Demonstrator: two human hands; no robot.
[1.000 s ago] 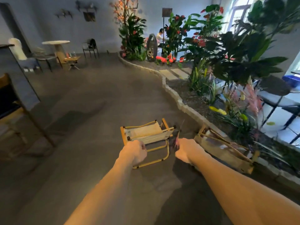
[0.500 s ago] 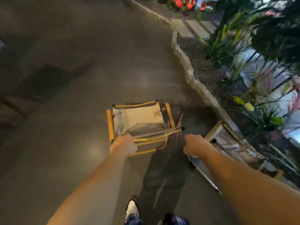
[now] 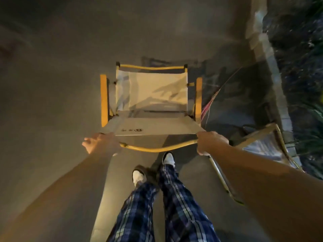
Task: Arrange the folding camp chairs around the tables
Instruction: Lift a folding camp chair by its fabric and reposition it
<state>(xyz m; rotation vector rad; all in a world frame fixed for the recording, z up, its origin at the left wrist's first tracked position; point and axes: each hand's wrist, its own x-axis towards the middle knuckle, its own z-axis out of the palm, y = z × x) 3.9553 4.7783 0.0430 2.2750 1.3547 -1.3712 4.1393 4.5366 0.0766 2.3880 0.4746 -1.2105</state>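
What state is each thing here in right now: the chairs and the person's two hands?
Camp chair: unfolded, seat and back spread, on the floor.
Left hand: at the chair's near left corner; grip too blurred to judge.
Right hand: gripping the near right corner of the chair's frame.
Second chair: folded, lying tilted by the stone edging.

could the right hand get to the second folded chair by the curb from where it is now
Probably yes, once it lets go. The right hand grips the open chair by its top corner, and the folded chair lies on the floor just beside it with nothing between.
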